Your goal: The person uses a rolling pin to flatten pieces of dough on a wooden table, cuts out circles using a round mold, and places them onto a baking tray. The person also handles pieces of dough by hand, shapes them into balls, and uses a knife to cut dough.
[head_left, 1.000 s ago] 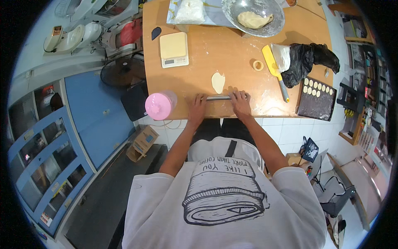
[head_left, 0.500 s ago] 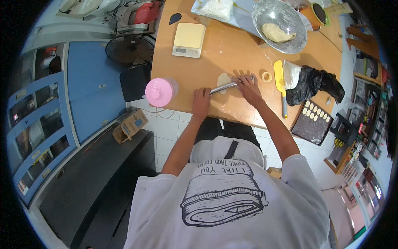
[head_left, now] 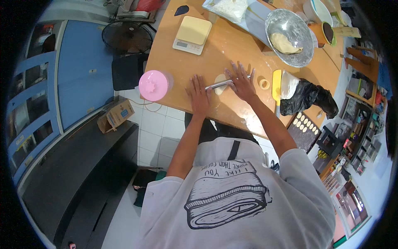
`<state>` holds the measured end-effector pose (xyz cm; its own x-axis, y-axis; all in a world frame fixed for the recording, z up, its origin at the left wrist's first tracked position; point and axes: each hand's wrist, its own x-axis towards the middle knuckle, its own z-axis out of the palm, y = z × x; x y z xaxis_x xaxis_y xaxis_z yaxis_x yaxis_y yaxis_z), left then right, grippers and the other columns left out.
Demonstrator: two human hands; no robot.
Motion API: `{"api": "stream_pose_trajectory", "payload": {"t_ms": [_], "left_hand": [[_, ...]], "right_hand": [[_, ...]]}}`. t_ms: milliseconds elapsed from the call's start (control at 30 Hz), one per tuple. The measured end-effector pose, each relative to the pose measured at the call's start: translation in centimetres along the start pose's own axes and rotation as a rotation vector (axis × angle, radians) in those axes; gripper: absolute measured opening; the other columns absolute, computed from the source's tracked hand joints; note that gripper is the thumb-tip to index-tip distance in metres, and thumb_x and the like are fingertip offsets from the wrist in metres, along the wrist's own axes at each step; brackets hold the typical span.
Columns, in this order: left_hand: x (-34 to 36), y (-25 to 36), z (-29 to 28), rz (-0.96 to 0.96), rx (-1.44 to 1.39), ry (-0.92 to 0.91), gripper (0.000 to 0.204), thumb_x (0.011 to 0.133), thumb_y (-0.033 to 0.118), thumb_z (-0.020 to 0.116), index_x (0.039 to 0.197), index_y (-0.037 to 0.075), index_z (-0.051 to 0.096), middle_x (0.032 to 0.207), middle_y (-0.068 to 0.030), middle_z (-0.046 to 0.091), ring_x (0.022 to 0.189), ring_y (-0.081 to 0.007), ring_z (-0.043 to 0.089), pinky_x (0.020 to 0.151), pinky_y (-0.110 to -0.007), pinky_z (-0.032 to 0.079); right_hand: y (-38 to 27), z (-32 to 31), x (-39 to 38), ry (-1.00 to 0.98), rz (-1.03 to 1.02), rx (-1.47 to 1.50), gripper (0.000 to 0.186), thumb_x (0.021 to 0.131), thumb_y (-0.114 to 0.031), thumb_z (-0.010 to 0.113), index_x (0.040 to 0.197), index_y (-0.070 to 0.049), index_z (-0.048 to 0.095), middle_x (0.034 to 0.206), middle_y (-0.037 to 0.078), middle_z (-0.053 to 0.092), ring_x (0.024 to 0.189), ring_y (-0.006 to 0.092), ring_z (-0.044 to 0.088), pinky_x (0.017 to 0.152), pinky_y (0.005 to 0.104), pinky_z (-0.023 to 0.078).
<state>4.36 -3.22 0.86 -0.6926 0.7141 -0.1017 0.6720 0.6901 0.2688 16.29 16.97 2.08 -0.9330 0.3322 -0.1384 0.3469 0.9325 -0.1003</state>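
Note:
A thin metal rolling pin (head_left: 218,84) lies across a small flat piece of pale dough (head_left: 220,90) on the wooden table. My left hand (head_left: 199,96) rests at the pin's left end, palm down, with its fingers stretched out and apart. At the other end my right hand (head_left: 243,85) lies over the pin, its fingers also extended forward. Neither hand wraps round the pin. A cream-coloured ring cutter (head_left: 264,84) stands just right of my right hand. Beyond it lies a yellow spatula (head_left: 276,85).
A pink-lidded jug (head_left: 153,85) stands left, a kitchen scale (head_left: 192,35) farther back. At the back right a metal bowl (head_left: 304,35) holds dough. Right are a black plastic bag (head_left: 304,99) and a dark tray (head_left: 300,139) with several dough ovals. A flour bag (head_left: 230,9) lies far back.
My fingers have straightened from a curled position over the rolling pin to stretched out. The whole view has tilted and shifted slightly.

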Motion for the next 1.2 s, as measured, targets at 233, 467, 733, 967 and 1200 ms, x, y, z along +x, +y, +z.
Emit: {"api": "stream_pose_trajectory", "payload": {"t_ms": [233, 467, 733, 967, 1200], "left_hand": [[1.8, -0.4, -0.1, -0.023, -0.030, 0.045, 0.067, 0.107, 0.037, 0.042, 0.163, 0.005, 0.022, 0.168, -0.0226, 0.021, 0.154, -0.0418, 0.021, 0.122, -0.065, 0.015], [4.8, -1.1, -0.2, -0.070, 0.002, 0.051, 0.065, 0.107, 0.035, 0.039, 0.162, 0.004, 0.022, 0.167, -0.0259, 0.018, 0.155, -0.0437, 0.018, 0.120, -0.069, 0.013], [7.2, -1.9, 0.0, -0.116, -0.082, 0.097, 0.068, 0.105, 0.035, 0.042, 0.164, 0.009, 0.020, 0.168, -0.0278, 0.013, 0.155, -0.0459, 0.013, 0.118, -0.072, 0.012], [8.0, -2.8, 0.4, -0.135, -0.032, 0.131, 0.061, 0.104, 0.034, 0.045, 0.158, 0.008, 0.034, 0.168, -0.0246, 0.017, 0.155, -0.0422, 0.019, 0.120, -0.069, 0.015], [4.1, -3.8, -1.6, 0.173, -0.262, -0.107, 0.046, 0.097, 0.027, 0.064, 0.135, 0.002, 0.053, 0.165, -0.0243, 0.026, 0.152, -0.0464, 0.024, 0.119, -0.068, 0.021]], "right_hand": [[0.4, -0.1, 2.2, 0.025, 0.007, 0.021, 0.066, 0.104, -0.055, 0.042, 0.163, -0.031, 0.026, 0.171, 0.006, 0.016, 0.157, 0.0327, 0.015, 0.107, 0.0872, 0.014], [0.2, -0.1, 5.2, 0.066, 0.057, -0.011, 0.071, 0.100, -0.052, 0.051, 0.162, -0.026, 0.028, 0.171, 0.008, 0.016, 0.157, 0.0308, 0.017, 0.105, 0.0883, 0.015], [0.6, 0.3, 8.2, 0.012, 0.091, 0.017, 0.065, 0.105, -0.047, 0.044, 0.163, -0.026, 0.025, 0.172, 0.007, 0.011, 0.159, 0.0280, 0.012, 0.109, 0.0860, 0.004], [1.0, -0.3, 9.2, 0.121, 0.015, 0.095, 0.063, 0.105, -0.047, 0.045, 0.159, -0.019, 0.032, 0.162, 0.014, 0.029, 0.152, 0.0339, 0.024, 0.114, 0.0776, 0.012], [3.8, -0.4, 5.9, 0.053, -0.200, 0.363, 0.045, 0.095, -0.028, 0.067, 0.135, -0.010, 0.056, 0.134, 0.016, 0.054, 0.130, 0.0365, 0.048, 0.111, 0.0506, 0.035]]}}
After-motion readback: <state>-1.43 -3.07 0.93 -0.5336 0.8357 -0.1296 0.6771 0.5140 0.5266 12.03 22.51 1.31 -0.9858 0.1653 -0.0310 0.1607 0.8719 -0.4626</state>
